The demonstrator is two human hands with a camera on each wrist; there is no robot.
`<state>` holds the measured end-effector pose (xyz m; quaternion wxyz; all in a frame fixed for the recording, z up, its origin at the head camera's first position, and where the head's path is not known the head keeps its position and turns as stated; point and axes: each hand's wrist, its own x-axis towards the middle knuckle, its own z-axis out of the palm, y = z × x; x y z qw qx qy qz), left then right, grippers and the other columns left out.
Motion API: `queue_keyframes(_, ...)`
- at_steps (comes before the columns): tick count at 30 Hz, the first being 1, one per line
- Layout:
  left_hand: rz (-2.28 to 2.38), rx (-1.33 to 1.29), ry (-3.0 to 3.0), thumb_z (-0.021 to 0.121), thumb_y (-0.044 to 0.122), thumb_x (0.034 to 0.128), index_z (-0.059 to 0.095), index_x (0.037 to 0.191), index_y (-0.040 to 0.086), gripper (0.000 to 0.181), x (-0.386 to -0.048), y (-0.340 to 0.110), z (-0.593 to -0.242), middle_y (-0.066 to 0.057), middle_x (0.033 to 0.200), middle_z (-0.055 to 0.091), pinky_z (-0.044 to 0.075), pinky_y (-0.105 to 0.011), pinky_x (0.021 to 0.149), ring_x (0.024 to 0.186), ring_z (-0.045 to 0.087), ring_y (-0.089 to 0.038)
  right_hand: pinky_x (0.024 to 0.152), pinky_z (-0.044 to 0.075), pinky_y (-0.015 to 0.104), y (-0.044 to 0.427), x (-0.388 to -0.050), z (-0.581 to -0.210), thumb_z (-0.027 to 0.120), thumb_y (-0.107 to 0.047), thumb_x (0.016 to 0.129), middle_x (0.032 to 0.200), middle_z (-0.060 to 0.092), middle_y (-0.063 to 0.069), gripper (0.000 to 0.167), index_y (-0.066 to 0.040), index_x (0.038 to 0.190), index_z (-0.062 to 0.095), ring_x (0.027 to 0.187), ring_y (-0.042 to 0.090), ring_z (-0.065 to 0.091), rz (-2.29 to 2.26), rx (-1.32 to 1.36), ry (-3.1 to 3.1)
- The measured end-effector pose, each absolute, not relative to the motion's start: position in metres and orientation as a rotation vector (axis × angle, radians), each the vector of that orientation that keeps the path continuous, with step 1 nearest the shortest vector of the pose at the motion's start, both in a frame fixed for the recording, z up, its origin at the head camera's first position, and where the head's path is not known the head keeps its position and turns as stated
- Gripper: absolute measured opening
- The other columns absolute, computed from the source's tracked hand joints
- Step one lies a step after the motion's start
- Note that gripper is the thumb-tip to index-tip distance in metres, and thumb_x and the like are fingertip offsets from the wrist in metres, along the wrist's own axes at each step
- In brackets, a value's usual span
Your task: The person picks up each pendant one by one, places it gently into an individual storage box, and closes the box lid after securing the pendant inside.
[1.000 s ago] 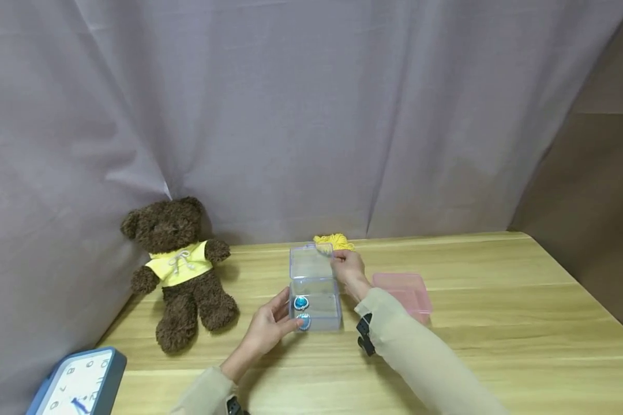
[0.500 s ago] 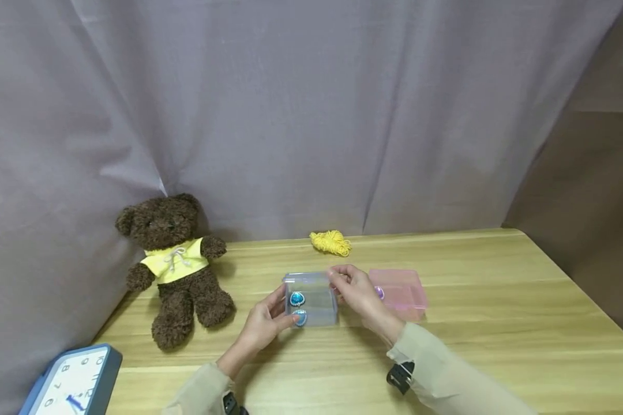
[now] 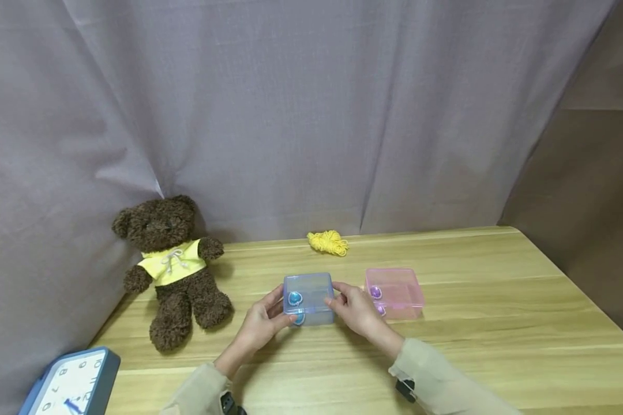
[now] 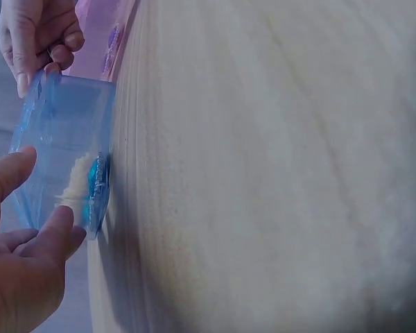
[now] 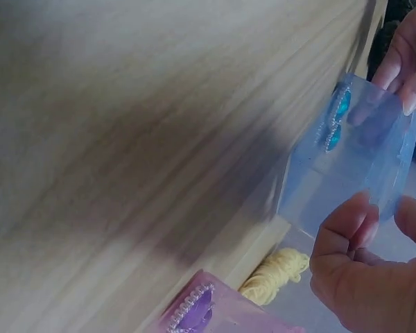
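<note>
A clear blue plastic box [image 3: 314, 288] stands on the wooden table, its hinged lid down over it. Two teal gems [image 3: 295, 298] with beaded rims lie inside at its left end. My left hand [image 3: 256, 325] holds that end, thumb at the front corner and fingers along the side. At the opposite end my right hand [image 3: 360, 311] grips the box, its thumb on the lid's edge and its fingers behind. In the right wrist view both teal gems [image 5: 335, 135] show through the plastic.
Right of the blue box is a pink plastic box [image 3: 402, 288] with purple gems [image 3: 376, 292] inside. A yellow string bundle [image 3: 328, 242] lies behind. At left are a brown teddy bear [image 3: 163, 225] in a yellow top and a blue-framed clock [image 3: 80, 374]. A grey curtain [image 3: 270, 115] hangs behind.
The blue box's lid has swung from upright down over the box, moved by my right hand. That hand has come lower, to the box's right side. My left hand keeps its hold.
</note>
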<state>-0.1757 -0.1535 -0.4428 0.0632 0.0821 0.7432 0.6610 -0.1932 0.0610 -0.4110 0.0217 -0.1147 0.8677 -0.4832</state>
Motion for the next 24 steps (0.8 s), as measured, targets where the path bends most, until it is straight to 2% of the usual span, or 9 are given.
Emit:
queue_keyframes(4,1.998,0.263,2.219,0.068,0.008,0.0833,0.024,0.145,-0.007,0.078,-0.176,-0.155,-0.443,-0.029,0.144,0.034,0.045,-0.036,0.103,0.131,0.037,-0.042,0.036,0.035,0.018,0.061,-0.192,-0.412,0.062,-0.006,0.088,0.059,0.051,0.001,0.046,0.012,0.128,0.049,0.046,0.008,0.042,-1.508,-0.379,2.668)
queue_keyframes(11,1.958,0.261,2.298,0.057,0.026,0.0937,0.023,0.145,-0.007,0.069,-0.175,-0.153,-0.446,-0.029,0.145,0.032,0.041,-0.035,0.106,0.13,0.04,-0.039,0.035,0.035,0.017,0.061,-0.188,-0.417,0.061,-0.003,0.087,0.062,0.054,0.008,0.046,0.013,0.128,0.048,0.046,0.009,0.043,-1.579,-0.381,2.63)
queue_keyframes(15,1.936,0.219,2.349,0.056,0.025,0.0941,0.025,0.145,-0.005,0.066,-0.175,-0.15,-0.446,-0.027,0.145,0.034,0.043,-0.032,0.104,0.129,0.042,-0.038,0.034,0.04,0.019,0.061,-0.187,-0.42,0.06,-0.003,0.088,0.066,0.056,0.012,0.047,0.013,0.13,0.046,0.046,0.012,0.046,-1.612,-0.34,2.61)
queue_keyframes(21,1.926,0.229,2.387,0.058,0.02,0.0928,0.029,0.142,-0.008,0.064,-0.178,-0.15,-0.443,-0.03,0.14,0.039,0.046,-0.034,0.101,0.125,0.047,-0.04,0.04,0.05,0.028,0.061,-0.187,-0.424,0.059,-0.004,0.089,0.065,0.053,0.009,0.049,0.011,0.133,0.043,0.046,0.013,0.046,-1.691,-0.229,2.528)
queue_keyframes(24,1.775,0.245,2.5,0.054,0.028,0.0949,0.03,0.141,-0.01,0.065,-0.178,-0.155,-0.441,-0.03,0.14,0.04,0.043,-0.04,0.104,0.124,0.047,-0.04,0.04,0.05,0.028,0.065,-0.187,-0.421,0.058,-0.008,0.091,0.066,0.051,0.006,0.051,0.011,0.136,0.04,0.047,0.013,0.046,-1.682,-0.2,2.53)
